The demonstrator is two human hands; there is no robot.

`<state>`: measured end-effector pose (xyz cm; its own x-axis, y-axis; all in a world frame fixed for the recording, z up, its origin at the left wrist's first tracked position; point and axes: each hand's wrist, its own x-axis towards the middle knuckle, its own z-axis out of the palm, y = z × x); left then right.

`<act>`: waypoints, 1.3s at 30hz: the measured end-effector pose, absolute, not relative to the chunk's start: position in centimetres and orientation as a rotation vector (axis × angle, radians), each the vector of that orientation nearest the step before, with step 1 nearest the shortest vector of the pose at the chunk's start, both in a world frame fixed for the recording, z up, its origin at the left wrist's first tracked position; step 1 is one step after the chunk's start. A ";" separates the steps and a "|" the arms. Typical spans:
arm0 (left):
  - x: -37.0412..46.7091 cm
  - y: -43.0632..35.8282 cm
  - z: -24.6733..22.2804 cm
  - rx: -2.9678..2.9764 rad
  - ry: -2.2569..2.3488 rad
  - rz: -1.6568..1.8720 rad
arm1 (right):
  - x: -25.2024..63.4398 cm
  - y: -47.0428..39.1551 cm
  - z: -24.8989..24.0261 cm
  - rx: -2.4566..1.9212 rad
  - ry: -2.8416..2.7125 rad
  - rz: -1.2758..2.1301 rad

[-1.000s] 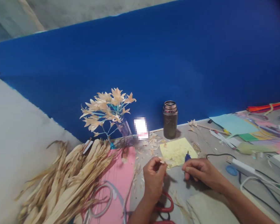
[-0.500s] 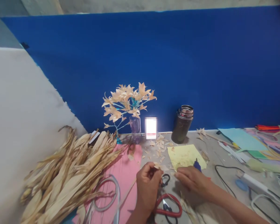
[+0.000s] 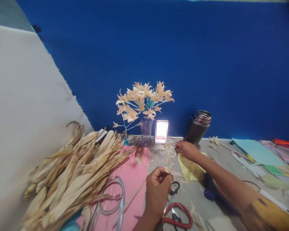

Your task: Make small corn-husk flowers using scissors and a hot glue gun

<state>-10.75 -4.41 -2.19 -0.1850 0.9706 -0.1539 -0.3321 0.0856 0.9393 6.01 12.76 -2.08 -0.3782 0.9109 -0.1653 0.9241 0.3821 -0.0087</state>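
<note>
My left hand [image 3: 159, 189] is closed in a pinch beside the pink sheet, with a small pale piece of corn husk [image 3: 168, 170] at its fingertips. My right hand [image 3: 186, 149] reaches forward to the scattered husk scraps [image 3: 170, 149], its fingers pressed together; anything between them is hidden. Under my right wrist lies a yellow paper [image 3: 189, 168]. Black-handled scissors [image 3: 175, 188] and red-handled scissors [image 3: 189, 221] lie just right of my left hand. A pale strip [image 3: 132, 199] slants across the pink sheet [image 3: 135, 170].
Dried corn husks [image 3: 69, 183] are heaped at left, near grey-handled scissors [image 3: 121, 192]. Husk flowers [image 3: 144, 99] stand in a clear vase [image 3: 146, 131]. A dark flask [image 3: 197, 128] leans by the blue board [image 3: 207, 57]. Coloured papers [image 3: 257, 152] and cords lie at right.
My right hand has moved forward and left from the near edge of the yellow paper to the husk scraps. My left hand keeps its pinch. The view has tilted down and shifted slightly left.
</note>
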 end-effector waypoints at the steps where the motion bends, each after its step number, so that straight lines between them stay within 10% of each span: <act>1: -10.8 -4.4 -2.1 0.760 1.164 1.404 | 5.9 12.9 -2.3 1.643 2.498 -0.151; 14: -11.1 -3.9 -1.6 0.681 1.194 1.408 | 4.6 13.1 -3.4 1.869 2.562 -0.489; 29: -9.8 -5.3 -1.2 0.732 1.000 1.358 | 5.0 -1.9 0.0 2.252 2.214 -2.386; 39: -9.1 -5.9 -2.1 0.879 1.056 1.347 | 5.1 -4.8 0.0 2.457 2.311 -2.366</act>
<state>-9.09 -5.90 -2.11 -0.0648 0.9943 -0.0842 -0.3195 0.0593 0.9457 5.07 -4.76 -0.03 -0.0040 0.9977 -0.0680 0.0447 -0.0678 -0.9967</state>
